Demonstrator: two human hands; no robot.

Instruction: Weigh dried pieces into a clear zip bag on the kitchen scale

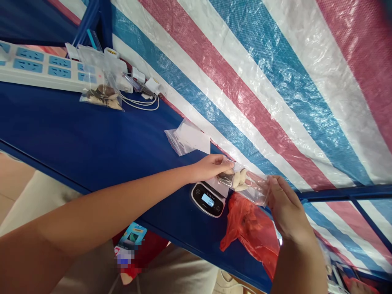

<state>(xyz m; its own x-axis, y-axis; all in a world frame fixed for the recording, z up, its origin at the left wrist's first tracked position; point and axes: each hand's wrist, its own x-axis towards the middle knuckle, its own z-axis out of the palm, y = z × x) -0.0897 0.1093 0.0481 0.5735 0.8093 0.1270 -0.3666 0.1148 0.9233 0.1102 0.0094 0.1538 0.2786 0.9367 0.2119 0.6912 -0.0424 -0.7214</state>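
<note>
The left forearm (pixel 101 204) is spanning the lower left of the frame, and the right hand (pixel 286 208) is standing in the way at the right. The digital scale (pixel 208 199), clear plastic bag (pixel 252 190) and red plastic bag (pixel 249 234) are crowding the centre of the blue table (pixel 76 130). Room for a hand is lying between the paper packet (pixel 186 139) and the power strip (pixel 45 67), upper left, where white cables (pixel 141 102) are trailing.

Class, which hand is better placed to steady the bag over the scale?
Probably the left: the left hand pinches the bag at the end nearest the scale, just above it, while the right hand holds the far end, beyond the scale.
</note>
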